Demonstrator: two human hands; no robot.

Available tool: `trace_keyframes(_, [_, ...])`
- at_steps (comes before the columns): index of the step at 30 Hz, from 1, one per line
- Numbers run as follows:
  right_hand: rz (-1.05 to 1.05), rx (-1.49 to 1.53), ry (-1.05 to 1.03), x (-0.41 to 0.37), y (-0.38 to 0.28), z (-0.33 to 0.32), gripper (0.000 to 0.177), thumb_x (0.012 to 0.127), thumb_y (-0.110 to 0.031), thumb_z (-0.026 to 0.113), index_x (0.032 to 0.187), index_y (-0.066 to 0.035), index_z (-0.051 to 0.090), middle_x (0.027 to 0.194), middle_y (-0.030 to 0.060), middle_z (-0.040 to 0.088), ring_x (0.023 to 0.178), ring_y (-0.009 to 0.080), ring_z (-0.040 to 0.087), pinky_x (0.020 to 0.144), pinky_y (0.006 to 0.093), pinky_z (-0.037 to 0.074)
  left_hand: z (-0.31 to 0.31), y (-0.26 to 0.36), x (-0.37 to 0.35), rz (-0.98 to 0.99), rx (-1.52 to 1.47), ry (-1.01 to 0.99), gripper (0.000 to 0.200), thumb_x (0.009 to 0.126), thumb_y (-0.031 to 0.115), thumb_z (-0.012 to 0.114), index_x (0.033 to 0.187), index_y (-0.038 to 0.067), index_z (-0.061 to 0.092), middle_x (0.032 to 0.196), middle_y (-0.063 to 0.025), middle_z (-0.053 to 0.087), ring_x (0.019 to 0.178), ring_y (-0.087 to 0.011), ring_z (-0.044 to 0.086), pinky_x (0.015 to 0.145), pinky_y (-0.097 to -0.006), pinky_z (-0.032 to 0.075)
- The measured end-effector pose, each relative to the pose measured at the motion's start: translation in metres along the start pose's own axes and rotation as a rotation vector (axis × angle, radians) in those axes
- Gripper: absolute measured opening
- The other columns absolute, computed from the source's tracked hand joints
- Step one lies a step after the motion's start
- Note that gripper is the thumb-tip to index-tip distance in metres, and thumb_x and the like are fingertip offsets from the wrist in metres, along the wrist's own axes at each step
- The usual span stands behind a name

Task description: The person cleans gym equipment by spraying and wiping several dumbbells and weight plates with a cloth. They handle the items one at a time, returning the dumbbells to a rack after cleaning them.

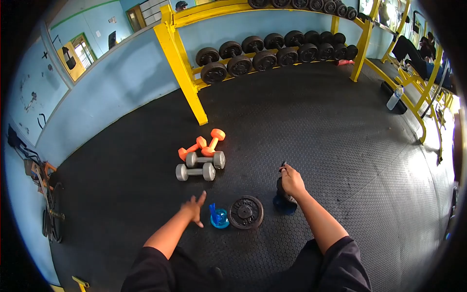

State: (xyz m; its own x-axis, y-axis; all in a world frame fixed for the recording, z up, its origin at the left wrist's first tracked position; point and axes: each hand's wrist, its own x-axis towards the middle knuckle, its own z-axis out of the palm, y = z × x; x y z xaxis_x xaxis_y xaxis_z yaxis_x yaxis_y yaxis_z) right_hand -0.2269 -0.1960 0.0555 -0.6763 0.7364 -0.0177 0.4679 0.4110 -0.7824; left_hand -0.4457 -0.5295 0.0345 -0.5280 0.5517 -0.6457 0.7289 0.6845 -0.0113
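Observation:
My left hand (192, 210) is open, its fingers spread, just left of a small bright-blue coiled item (221, 220) on the floor. Right of that item, a round black weight plate (246, 212) lies flat. Fingers of my right hand (293, 182) are closed round the top of a dark bottle (283, 190) with a bluish lower part, right of the plate. Ahead of my left hand lie two grey dumbbells (195, 172), side by side. Two orange dumbbells (213, 142) rest just behind them, close together.
A yellow rack (187, 82) with rows of black dumbbells (265, 61) stands ahead along the blue wall. Gym machines and a clear water bottle (395, 98) are at the right. A bicycle wheel (57, 214) shows at the left, and black rubber matting (321, 126) covers the floor.

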Motion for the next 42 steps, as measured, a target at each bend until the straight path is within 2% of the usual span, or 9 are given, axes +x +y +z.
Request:
trace_keyframes(2, [0.019, -0.009, -0.013, 0.002, -0.001, 0.001, 0.034, 0.098, -0.023, 0.041, 0.113, 0.000, 0.061, 0.115, 0.0256, 0.063, 0.112, 0.0430, 0.058, 0.093, 0.0496, 0.046, 0.072, -0.009, 0.020, 0.140, -0.145, 0.052, 0.122, 0.067, 0.033, 0.088, 0.156, 0.015, 0.007, 0.153, -0.0266, 0.026, 0.132, -0.0497, 0.040, 0.108, -0.0503, 0.038])
trace_keyframes(4, [0.064, -0.050, -0.027, 0.004, 0.001, 0.007, 0.035, 0.098, -0.026, 0.041, 0.112, -0.001, 0.061, 0.115, 0.0256, 0.063, 0.111, 0.0430, 0.058, 0.094, 0.0495, 0.045, 0.103, 0.020, 0.028, 0.431, -0.150, 0.583, 0.113, 0.069, 0.036, 0.085, 0.153, 0.003, 0.017, 0.151, -0.0270, 0.033, 0.131, -0.0476, 0.042, 0.108, -0.0483, 0.038])
trace_keyframes(8, [0.039, -0.065, -0.080, -0.001, -0.014, 0.012, 0.036, 0.098, -0.027, 0.042, 0.113, -0.001, 0.061, 0.116, 0.0266, 0.063, 0.111, 0.0434, 0.059, 0.095, 0.0497, 0.045, 0.136, 0.045, 0.044, 0.308, -0.655, 0.638, 0.095, 0.075, 0.033, 0.080, 0.148, 0.001, 0.029, 0.129, -0.0268, 0.057, 0.121, -0.0411, 0.055, 0.106, -0.0456, 0.042])
trace_keyframes(11, [0.002, -0.068, -0.069, -0.003, -0.011, 0.018, 0.037, 0.097, -0.027, 0.041, 0.113, 0.000, 0.062, 0.115, 0.0270, 0.063, 0.111, 0.0436, 0.059, 0.095, 0.0499, 0.045, 0.077, 0.061, 0.004, 0.248, -0.908, 0.437, 0.090, 0.074, 0.029, 0.079, 0.147, 0.005, 0.032, 0.123, -0.0243, 0.060, 0.115, -0.0407, 0.059, 0.101, -0.0457, 0.045])
trace_keyframes(15, [-0.002, -0.064, -0.078, 0.002, -0.009, 0.016, 0.039, 0.097, -0.027, 0.041, 0.115, 0.002, 0.061, 0.116, 0.0275, 0.063, 0.112, 0.0437, 0.058, 0.096, 0.0497, 0.045, 0.063, 0.048, 0.005, 0.532, -0.567, 0.347, 0.092, 0.072, 0.024, 0.079, 0.148, 0.007, 0.030, 0.119, -0.0207, 0.063, 0.110, -0.0395, 0.062, 0.095, -0.0448, 0.049])
trace_keyframes(20, [0.018, -0.063, -0.101, 0.005, -0.013, 0.018, 0.040, 0.097, -0.027, 0.040, 0.114, 0.002, 0.061, 0.115, 0.0276, 0.063, 0.111, 0.0440, 0.059, 0.096, 0.0499, 0.045, 0.021, 0.036, -0.046, 0.536, -0.528, 0.035, 0.084, 0.077, 0.038, 0.073, 0.145, 0.005, 0.037, 0.134, -0.0237, 0.052, 0.127, -0.0372, 0.051, 0.108, -0.0440, 0.039])
trace_keyframes(23, [0.002, -0.053, -0.107, 0.012, 0.000, 0.029, 0.039, 0.097, -0.027, 0.040, 0.112, 0.001, 0.062, 0.115, 0.0271, 0.063, 0.110, 0.0440, 0.059, 0.095, 0.0505, 0.045, 0.015, 0.033, -0.072, 0.728, -0.341, 0.297, 0.072, 0.083, 0.038, 0.071, 0.143, 0.010, 0.044, 0.135, -0.0172, 0.054, 0.124, -0.0316, 0.054, 0.105, -0.0425, 0.041])
trace_keyframes(28, [0.085, -0.071, -0.175, 0.010, -0.016, 0.014, 0.041, 0.098, -0.028, 0.040, 0.118, 0.001, 0.061, 0.117, 0.0273, 0.063, 0.112, 0.0438, 0.058, 0.097, 0.0498, 0.045, 0.005, 0.055, -0.083, 0.461, -0.858, -0.094, 0.040, 0.083, 0.023, 0.066, 0.122, 0.014, 0.063, 0.108, -0.0047, 0.068, 0.099, -0.0159, 0.065, 0.090, -0.0337, 0.049])
trace_keyframes(42, [0.024, 0.010, -0.146, 0.004, -0.015, 0.009, 0.041, 0.099, -0.029, 0.042, 0.114, 0.004, 0.061, 0.115, 0.0290, 0.062, 0.112, 0.0453, 0.057, 0.095, 0.0491, 0.044, 0.017, 0.044, -0.050, 0.382, -0.631, 0.156, 0.058, 0.079, 0.029, 0.066, 0.133, 0.011, 0.053, 0.102, -0.0152, 0.066, 0.096, -0.0315, 0.065, 0.086, -0.0419, 0.050])
